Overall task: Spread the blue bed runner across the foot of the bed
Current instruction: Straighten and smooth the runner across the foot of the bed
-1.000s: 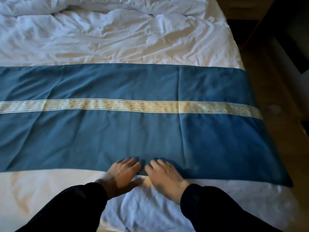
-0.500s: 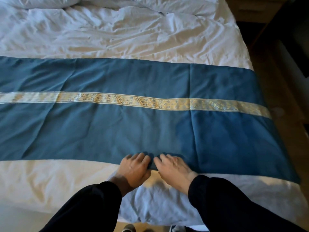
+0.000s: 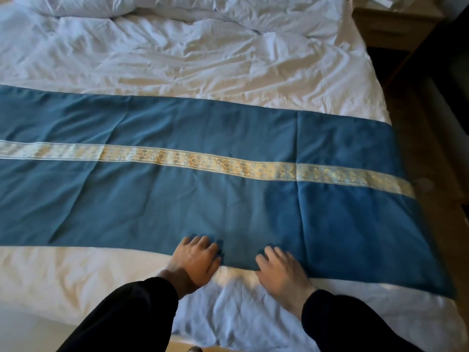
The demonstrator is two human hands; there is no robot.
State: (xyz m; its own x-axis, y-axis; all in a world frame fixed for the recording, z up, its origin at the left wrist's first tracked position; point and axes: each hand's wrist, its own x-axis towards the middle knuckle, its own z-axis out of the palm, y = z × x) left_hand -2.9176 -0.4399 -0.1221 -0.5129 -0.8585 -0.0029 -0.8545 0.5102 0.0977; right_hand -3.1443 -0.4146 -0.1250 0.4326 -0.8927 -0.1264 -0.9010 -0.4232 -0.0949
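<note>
- Left hand (image 3: 194, 260) lying flat, fingers spread, palm down on the near hem of the blue bed runner (image 3: 228, 199); gripping nothing, just pressing.
- Right hand (image 3: 281, 269) doing the same a little apart to the right, open and flat, fingertips on the blue cloth, heel on the white duvet (image 3: 177, 59).
- Runner lying across the foot of the bed, reaching the right bed edge and draping over it; left end running out of view, so cannot tell how it is sitting there.
- Gold patterned band (image 3: 228, 166) running along the runner's middle, tilting slightly down toward the right.
- Step in hand, as I judge it: smoothing the near hem outward from centre. Doing it well is meaning keeping palms flat, sliding with light pressure, not dragging the whole runner off line, and not bunching the duvet underneath.
- Faint creases showing in the blue left of centre and a fold line right of centre; those are needing the strokes.
- Near hem sitting close to parallel with the bed's foot edge, white strip showing between.
- Open room: plenty of runner free to either side of the hands; nightstand (image 3: 396, 26) well apart at top right, floor along the right side.
</note>
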